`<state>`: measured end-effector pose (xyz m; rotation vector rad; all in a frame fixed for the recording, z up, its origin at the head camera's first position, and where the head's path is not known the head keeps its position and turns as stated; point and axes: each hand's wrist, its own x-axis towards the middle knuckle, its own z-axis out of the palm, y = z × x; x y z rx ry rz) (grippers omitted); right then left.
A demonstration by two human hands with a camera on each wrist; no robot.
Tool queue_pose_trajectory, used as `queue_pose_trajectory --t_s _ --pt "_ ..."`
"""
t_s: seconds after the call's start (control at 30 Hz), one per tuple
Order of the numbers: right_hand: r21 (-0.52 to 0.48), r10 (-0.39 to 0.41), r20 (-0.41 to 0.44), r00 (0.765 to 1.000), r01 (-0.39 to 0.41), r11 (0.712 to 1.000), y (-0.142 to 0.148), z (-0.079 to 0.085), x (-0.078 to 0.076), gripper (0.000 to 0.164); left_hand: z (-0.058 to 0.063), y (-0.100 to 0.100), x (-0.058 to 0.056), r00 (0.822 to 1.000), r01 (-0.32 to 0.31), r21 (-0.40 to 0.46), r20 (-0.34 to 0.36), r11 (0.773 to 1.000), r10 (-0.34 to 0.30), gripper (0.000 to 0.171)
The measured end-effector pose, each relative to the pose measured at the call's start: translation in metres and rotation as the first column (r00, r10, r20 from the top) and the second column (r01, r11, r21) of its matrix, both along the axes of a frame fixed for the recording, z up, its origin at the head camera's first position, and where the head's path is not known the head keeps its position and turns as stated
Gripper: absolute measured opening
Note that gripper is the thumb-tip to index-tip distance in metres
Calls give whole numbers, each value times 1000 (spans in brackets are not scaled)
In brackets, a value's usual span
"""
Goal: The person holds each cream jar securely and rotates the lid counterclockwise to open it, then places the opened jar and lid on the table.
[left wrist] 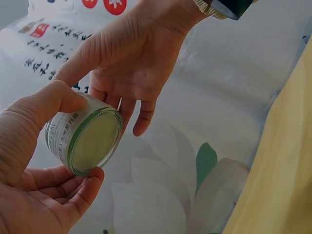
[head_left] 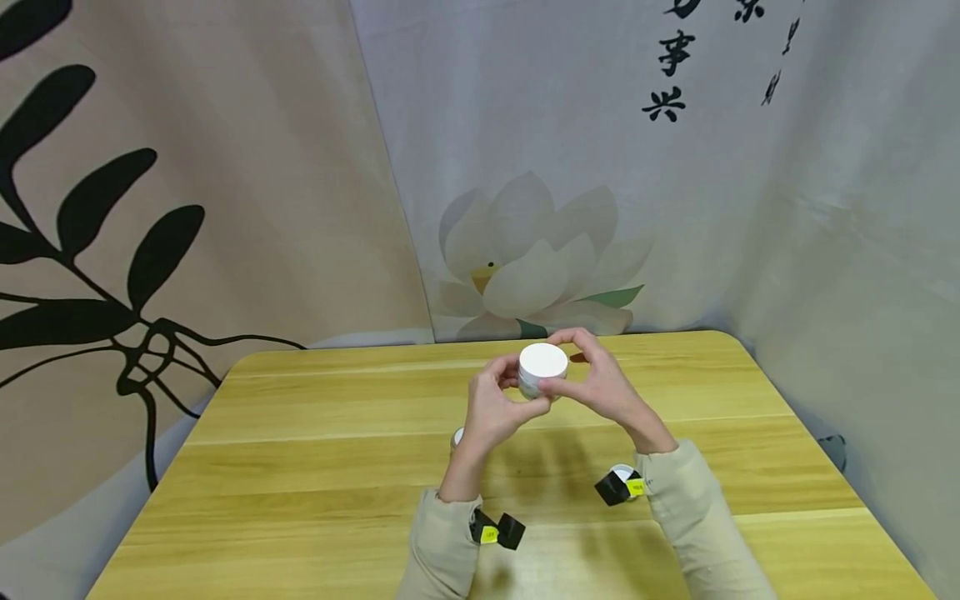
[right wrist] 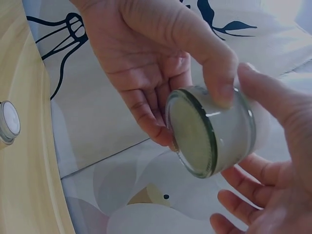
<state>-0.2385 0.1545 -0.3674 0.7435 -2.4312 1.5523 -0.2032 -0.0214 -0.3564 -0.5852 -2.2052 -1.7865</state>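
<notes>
A small cream jar (head_left: 543, 367) with a white lid and a clear glass base is held up above the table between both hands. My left hand (head_left: 497, 410) grips the jar, its thumb across the side and its fingertips at the base rim in the left wrist view. My right hand (head_left: 600, 385) pinches around the lid end, thumb in front and index finger behind. Printed lettering runs along the jar's side (left wrist: 62, 134) in the left wrist view, and its pale green bottom (left wrist: 97, 141) faces that camera. The lid's far side is hidden.
On the wooden table (head_left: 337, 483), a second small round container (head_left: 458, 435) is partly hidden behind the left wrist. A white round item (head_left: 622, 472) lies under the right wrist's black camera (head_left: 613, 489). A printed curtain (head_left: 525, 125) hangs behind the table.
</notes>
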Motion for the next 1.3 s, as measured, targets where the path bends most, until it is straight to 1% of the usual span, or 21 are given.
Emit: queue_pose_trajectory --t_s 0.07,0.13,0.23,0.3,0.37,0.5,0.67,0.83,0.97,1.2,1.3 --pt "5 7 -2 1000 -7 1000 1 1 0 43 1 0 1 1000 -4 -6 -4 1000 4 42" --pt "11 18 3 1000 -18 1000 -1 10 6 42 2 0 1 1000 -8 -10 -6 1000 8 42" --pt "11 53 -1 999 -53 999 1 11 8 41 2 0 1 1000 -11 -18 -8 1000 10 41" --pt "18 71 -11 997 -71 997 1 11 8 43 2 0 2 1000 -8 -15 -8 1000 8 41" --pt "23 81 -30 996 -80 997 4 3 3 47 1 0 1 1000 -9 -19 -12 1000 9 42" --pt "22 46 -32 998 -45 999 3 0 2 50 0 -1 1 1000 -9 -20 -10 1000 9 42" --pt "23 -7 -13 1000 7 1000 1 0 2 45 0 -1 0 1000 -1 -2 13 1000 1 43" --pt "35 -9 -14 1000 9 999 1 2 2 42 0 -1 0 1000 3 8 16 1000 -4 43" --pt "25 20 -9 1000 -20 999 2 2 1 41 0 -1 0 1000 8 17 12 1000 -8 42" --pt "4 112 -15 994 -112 994 5 2 0 43 -1 -1 0 1000 12 6 2 1000 -12 43" --pt "13 109 -13 994 -109 994 5 1 0 46 -1 -2 0 1000 12 3 5 1000 -12 43"
